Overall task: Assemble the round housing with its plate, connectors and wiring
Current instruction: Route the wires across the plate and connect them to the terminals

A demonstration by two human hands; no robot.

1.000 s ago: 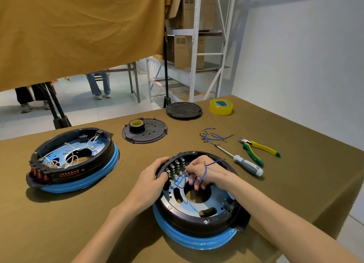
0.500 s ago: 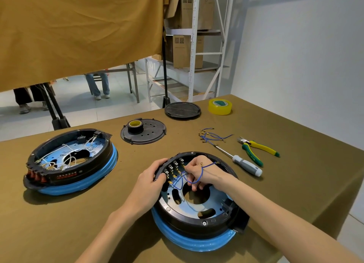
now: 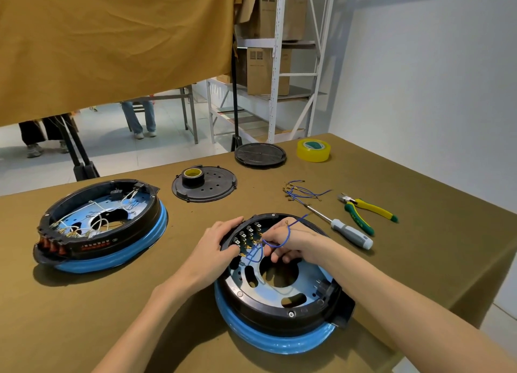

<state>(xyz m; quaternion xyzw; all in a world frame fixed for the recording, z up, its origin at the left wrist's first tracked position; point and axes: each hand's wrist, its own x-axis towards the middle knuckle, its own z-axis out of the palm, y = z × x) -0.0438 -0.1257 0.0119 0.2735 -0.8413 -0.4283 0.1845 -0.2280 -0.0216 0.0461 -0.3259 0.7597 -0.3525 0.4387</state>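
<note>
The round housing (image 3: 279,297), a black ring on a blue base, sits on the near part of the olive-covered table (image 3: 419,260), directly in front of the person. A shiny metal plate (image 3: 282,286) with round cut-outs lies inside it, and a row of small connectors (image 3: 247,234) lines the far left inner wall. The left hand (image 3: 216,247) rests on the far left rim of the housing, fingers curled over the edge and gripping it. The right hand (image 3: 291,242) reaches into the housing from the right and pinches a blue wire (image 3: 288,234) between its fingertips close to the connectors; the wire loops up over the back of the hand, its free end pointing away toward the far right. More blue wiring hangs below the connectors, over the plate. A second housing (image 3: 100,227), fitted with white wires, sits well apart to the left. Beyond the two housings lies a black perforated disc (image 3: 212,189) carrying a roll of black tape (image 3: 193,176), and farther back a black lid (image 3: 260,155) lies beside a roll of yellow tape (image 3: 313,149). To the right of the near housing lie a bundle of loose blue wires (image 3: 302,193), a screwdriver (image 3: 344,230) with a grey handle, and pliers (image 3: 366,209) with yellow and green handles.
</note>
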